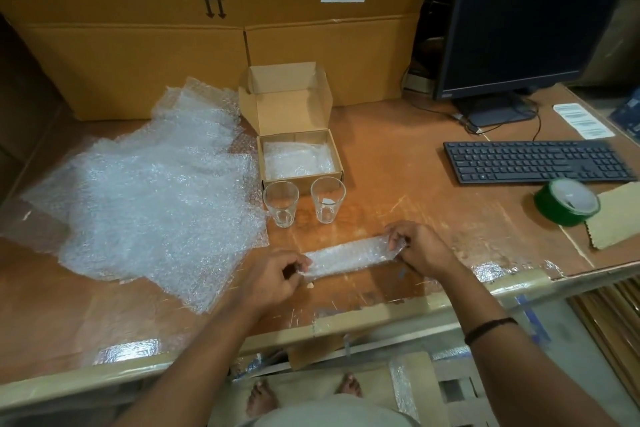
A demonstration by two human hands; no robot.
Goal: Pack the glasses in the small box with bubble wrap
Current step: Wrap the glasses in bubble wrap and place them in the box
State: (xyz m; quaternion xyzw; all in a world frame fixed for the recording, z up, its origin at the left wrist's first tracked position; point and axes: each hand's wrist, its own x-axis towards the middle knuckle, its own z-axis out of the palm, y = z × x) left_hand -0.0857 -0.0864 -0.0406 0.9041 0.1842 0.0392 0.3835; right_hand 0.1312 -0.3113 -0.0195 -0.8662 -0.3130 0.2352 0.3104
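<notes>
Head view, looking down at the worktop [398, 156]: the left hand [273, 279] and the right hand [420, 248] each pinch one end of a narrow folded strip of bubble wrap [351, 256], held flat between them just above the surface. Both grips are closed on the strip, thumb against fingers at the very ends.

Beyond the strip stand the two glasses, upright and unwrapped: the left glass [281, 203] and the right glass [328, 199], near each other but not touching, just in front of the small box [299, 154]. The box is open, its lid tipped back, with a layer of wrap already lying in the bottom. A loose heap of bubble wrap sheets [149, 198] is spread to the left.

The strip looks feather-light and limp, so I would expect it to sag or unfold unless both ends are kept taut. The glasses are the delicate part: thin, hard, smooth-sided and likely slippery. I would take each around its body, low down where it narrows, rather than by the rim, and keep them from knocking together.
</notes>
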